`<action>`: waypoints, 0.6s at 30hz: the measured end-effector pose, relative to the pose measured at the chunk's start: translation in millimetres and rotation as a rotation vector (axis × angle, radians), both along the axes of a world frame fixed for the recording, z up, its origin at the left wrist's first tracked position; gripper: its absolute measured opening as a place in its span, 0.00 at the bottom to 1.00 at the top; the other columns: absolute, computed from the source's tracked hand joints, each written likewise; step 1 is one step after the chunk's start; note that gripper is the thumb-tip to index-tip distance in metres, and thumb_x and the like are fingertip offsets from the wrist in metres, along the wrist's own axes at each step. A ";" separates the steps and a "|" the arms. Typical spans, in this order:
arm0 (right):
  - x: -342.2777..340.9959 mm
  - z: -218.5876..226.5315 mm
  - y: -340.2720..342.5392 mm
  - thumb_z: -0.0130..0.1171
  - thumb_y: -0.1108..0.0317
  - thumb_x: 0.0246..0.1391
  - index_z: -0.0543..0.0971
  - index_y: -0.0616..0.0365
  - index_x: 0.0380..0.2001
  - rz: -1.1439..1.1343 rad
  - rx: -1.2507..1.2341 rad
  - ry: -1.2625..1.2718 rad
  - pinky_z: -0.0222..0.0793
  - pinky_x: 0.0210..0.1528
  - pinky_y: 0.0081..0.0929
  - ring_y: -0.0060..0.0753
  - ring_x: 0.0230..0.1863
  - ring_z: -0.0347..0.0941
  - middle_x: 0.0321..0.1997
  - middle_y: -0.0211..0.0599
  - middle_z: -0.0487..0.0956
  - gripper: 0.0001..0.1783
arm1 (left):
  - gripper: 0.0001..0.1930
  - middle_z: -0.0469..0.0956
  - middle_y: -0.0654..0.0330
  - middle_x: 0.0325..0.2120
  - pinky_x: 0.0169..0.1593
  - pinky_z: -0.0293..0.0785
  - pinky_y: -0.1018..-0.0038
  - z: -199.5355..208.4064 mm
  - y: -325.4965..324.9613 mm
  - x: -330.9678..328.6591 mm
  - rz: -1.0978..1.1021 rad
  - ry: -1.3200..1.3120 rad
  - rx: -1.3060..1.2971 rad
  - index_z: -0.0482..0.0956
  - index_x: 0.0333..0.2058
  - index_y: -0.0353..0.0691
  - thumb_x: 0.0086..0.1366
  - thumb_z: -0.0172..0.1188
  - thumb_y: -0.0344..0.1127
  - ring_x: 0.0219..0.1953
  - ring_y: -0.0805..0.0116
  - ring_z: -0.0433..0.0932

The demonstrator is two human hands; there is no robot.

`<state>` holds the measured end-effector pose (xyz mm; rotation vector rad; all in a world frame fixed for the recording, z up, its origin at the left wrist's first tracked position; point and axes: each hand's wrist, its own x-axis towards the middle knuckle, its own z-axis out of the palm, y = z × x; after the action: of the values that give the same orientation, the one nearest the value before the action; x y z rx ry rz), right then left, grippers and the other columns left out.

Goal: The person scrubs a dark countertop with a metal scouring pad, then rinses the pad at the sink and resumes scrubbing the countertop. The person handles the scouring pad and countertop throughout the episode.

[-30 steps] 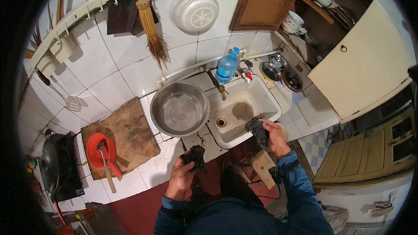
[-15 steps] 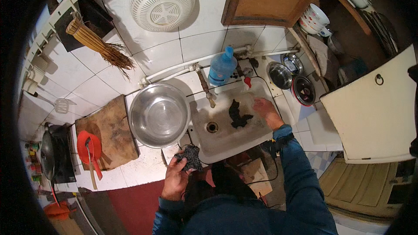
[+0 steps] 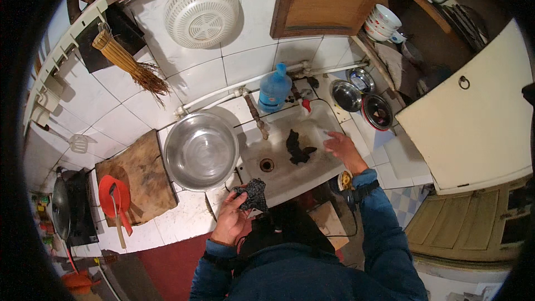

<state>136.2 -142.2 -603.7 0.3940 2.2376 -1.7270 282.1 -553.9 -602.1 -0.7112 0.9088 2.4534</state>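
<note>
My left hand (image 3: 229, 220) is closed on a crumpled dark grey speckled cloth (image 3: 255, 194), held just off the near left corner of the sink (image 3: 312, 175). Over the sink's right side reaches my right hand (image 3: 344, 151), its fingers stretched apart with nothing in them. A black wet-looking rag (image 3: 298, 147) lies in the basin, right of the drain (image 3: 267, 165). An old tap (image 3: 256, 116) hangs above the basin's far left. Beside the sink on the left stands a large steel basin (image 3: 200, 150), which holds no visible objects.
Behind the sink stands a blue plastic bottle (image 3: 274, 90). Steel bowls (image 3: 346, 96) sit at the right, near a cream cabinet door (image 3: 473, 117) that juts out. A wooden board (image 3: 139, 184) with a red ladle-like scoop (image 3: 114, 195) lies at left. A straw whisk (image 3: 131, 64) hangs above.
The view has shifted slightly. My right hand has drawn a little nearer and its fingers have spread. My left hand keeps hold of the cloth, now raised slightly.
</note>
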 end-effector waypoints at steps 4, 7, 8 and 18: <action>54.7 1.8 15.3 0.68 0.63 0.59 0.73 0.64 0.62 -0.094 -0.159 -0.032 0.73 0.46 0.27 0.28 0.44 0.80 0.46 0.35 0.83 0.31 | 0.15 0.79 0.58 0.55 0.66 0.70 0.58 -10.3 5.9 -1.3 -0.048 0.049 0.123 0.76 0.56 0.38 0.72 0.57 0.29 0.60 0.62 0.76; 83.2 2.5 23.0 0.63 0.59 0.62 0.72 0.59 0.64 -0.091 -0.180 -0.067 0.73 0.47 0.25 0.28 0.47 0.80 0.50 0.32 0.82 0.30 | 0.16 0.79 0.57 0.56 0.66 0.70 0.61 -15.3 10.8 1.9 -0.123 0.112 -0.012 0.75 0.57 0.38 0.72 0.57 0.29 0.60 0.61 0.76; 88.8 2.8 24.2 0.63 0.59 0.62 0.72 0.58 0.63 -0.093 -0.218 -0.062 0.72 0.48 0.25 0.28 0.48 0.80 0.50 0.31 0.82 0.29 | 0.15 0.79 0.56 0.55 0.64 0.72 0.61 -15.4 11.6 3.3 -0.086 0.115 0.071 0.76 0.56 0.37 0.72 0.57 0.28 0.59 0.61 0.77; 36.1 4.3 8.2 0.68 0.64 0.59 0.67 0.65 0.67 0.061 -0.180 -0.002 0.74 0.48 0.28 0.30 0.48 0.79 0.51 0.39 0.81 0.37 | 0.17 0.82 0.60 0.50 0.54 0.76 0.67 -2.2 3.8 -4.8 0.025 0.040 0.035 0.78 0.56 0.41 0.70 0.58 0.25 0.54 0.65 0.79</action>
<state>172.3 -134.0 -599.4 0.2843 2.0495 -1.8751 277.3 -550.1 -604.3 -0.6682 0.8747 2.5072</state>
